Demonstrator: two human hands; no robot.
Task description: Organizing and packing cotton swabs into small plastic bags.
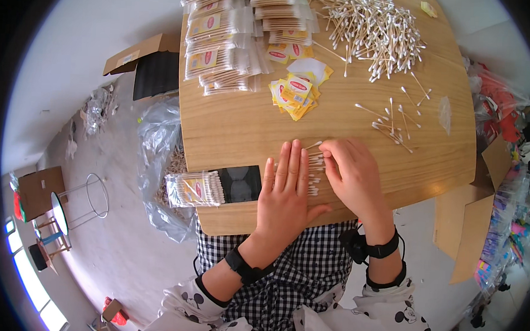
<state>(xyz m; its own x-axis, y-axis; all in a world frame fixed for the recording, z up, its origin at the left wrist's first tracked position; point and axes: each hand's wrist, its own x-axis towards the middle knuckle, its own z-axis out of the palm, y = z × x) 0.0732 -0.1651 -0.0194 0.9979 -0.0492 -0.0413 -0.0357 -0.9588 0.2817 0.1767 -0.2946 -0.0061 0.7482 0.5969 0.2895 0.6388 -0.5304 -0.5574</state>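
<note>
My left hand [284, 196] lies flat on the wooden table [338, 124], fingers stretched out, over a row of cotton swabs [316, 163]. White tips of these swabs stick out to its right; the rest is under the palm. Facing it, my right hand [356, 172] is closed in a pinch at the upper end of the row, on a cotton swab [314, 145]. Left of my left hand is a black rectangular pad [242, 184]. A clear packet of cotton swabs [194, 189] with a yellow label rests across the pad's left end and the table edge.
Filled swab packets [214, 36] stand stacked at the far left, beside loose yellow labels [295, 93]. A large heap of swabs [377, 31] lies far right, with several stray swabs [397, 121] nearer. A plastic bag [159, 161] hangs at the left edge; a cardboard box [466, 227] stands right.
</note>
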